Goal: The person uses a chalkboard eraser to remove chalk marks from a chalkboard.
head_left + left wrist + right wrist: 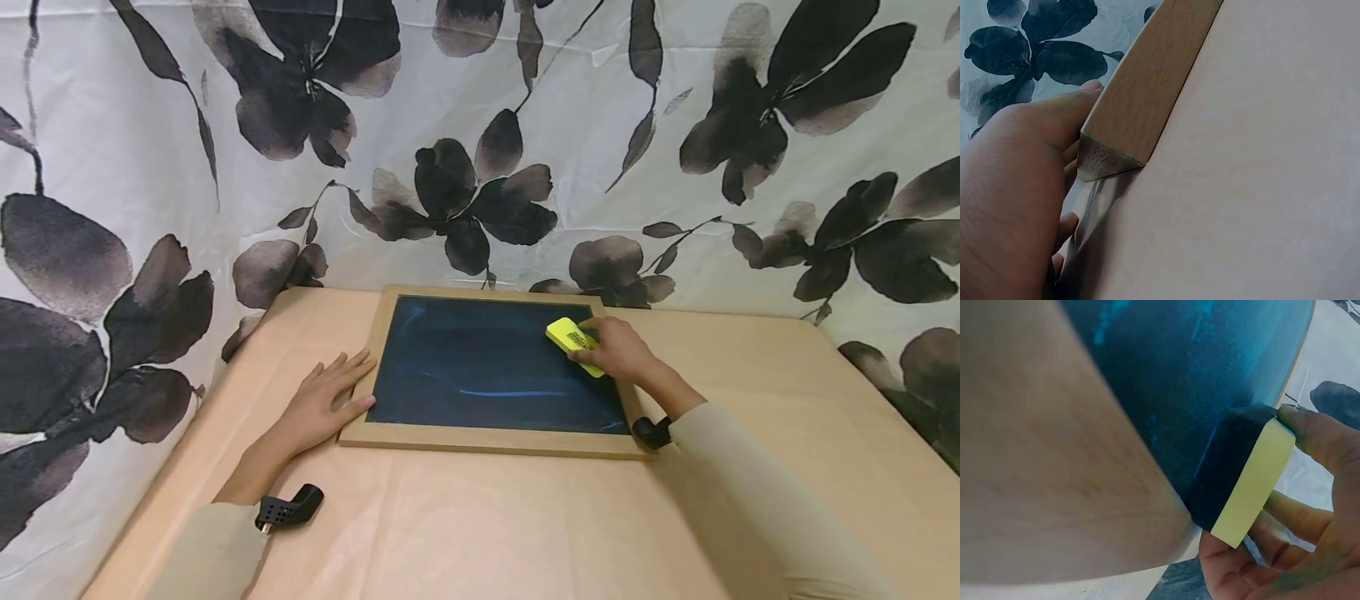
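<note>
- Flanking the near side, two pale sleeves [757,487] angle in over the peach surface [480,525], a black wrist camera [292,506] by the left cuff.
- Here's the left hand [322,404], fingers stretched out and slightly spread, thumb and fingertips touching the wooden frame [480,440] on its left side. Looks like the steadying hand; firm, even pressure there should keep things from sliding.
- Now the chalkboard [480,346], lying on the surface, with a light blue chalk streak [513,393] across its lower half and fainter smudges elsewhere. Long, overlapping strokes would suit that streak, I'd judge.
- Over to the right hand [617,348], pinching a yellow eraser [572,337] between thumb and fingers! It's at the panel's upper right, near the frame's right side, dark felt [1230,456] turned toward the board.
- Is the felt fully flat? Can't tell from here. Flat contact should lift chalk best; a tilt could leave stripes.
- Mind that border: stopping just short of the wood would avoid a bump.
- And behind it all, a white floral cloth [592,179] hanging beyond the far edge.
</note>
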Tool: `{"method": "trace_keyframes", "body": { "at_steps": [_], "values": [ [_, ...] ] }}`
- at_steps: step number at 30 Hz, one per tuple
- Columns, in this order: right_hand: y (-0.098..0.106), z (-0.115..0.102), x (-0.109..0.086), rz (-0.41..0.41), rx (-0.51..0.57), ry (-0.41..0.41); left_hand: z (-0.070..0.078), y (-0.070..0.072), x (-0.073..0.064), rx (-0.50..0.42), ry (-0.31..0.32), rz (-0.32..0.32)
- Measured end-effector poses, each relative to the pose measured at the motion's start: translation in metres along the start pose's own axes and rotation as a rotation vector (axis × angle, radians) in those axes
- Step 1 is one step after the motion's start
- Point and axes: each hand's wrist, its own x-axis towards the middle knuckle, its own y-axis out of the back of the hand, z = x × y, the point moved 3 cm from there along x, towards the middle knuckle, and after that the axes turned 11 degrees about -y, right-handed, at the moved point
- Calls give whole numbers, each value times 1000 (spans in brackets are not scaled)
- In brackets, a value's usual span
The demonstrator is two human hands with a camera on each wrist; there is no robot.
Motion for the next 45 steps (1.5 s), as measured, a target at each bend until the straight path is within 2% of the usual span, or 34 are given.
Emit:
{"method": "trace_keyframes", "body": {
  "at_steps": [15,27,35,45],
  "values": [
    [4,1,5,2,17,-15,0,-1,3,7,10,1],
    [23,2,-13,24,36,-12,3,-1,3,6,14,0],
    [8,1,-42,3,18,-69,1,1,3,19,5,-6],
    [-5,-3,-52,80,-19,-123,-3,-1,0,20,-7,2]
  ]
}}
